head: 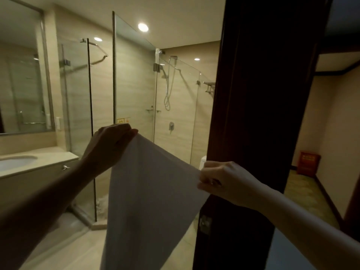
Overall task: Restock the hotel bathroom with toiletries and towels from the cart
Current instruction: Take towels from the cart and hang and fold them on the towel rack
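Far left, a big wall mirror (23, 75) hangs over a pale stone counter (52, 161), with an oval white basin (15, 162) sunk into it. Just past the counter's end stand clear glass panels (78, 114), and beige striped tiles run across the wall behind them. A round ceiling light (143, 27) glows above.

Now the left hand (111, 143), raised in front of the glass: its fingertips and thumb are pinched tight on one top corner of the white towel (148, 191). The towel hangs open between the two hands in mid-air at the bathroom doorway. Its top edge slopes down toward the right and the cloth drops out of the bottom of the view, over the light floor tiles (83, 250).

Behind it is the shower stall, where a hand shower (167, 90) hangs with its hose looped on the back wall. A metal towel rack (209, 87) is mounted high, just beside the door edge.

The right hand (220, 178) sits lower, fingers curled and clamped on the towel's other top corner, right in front of the dark wooden door frame (263, 114). Beyond the frame, on the corridor floor by the wall, sits a red box (308, 162).
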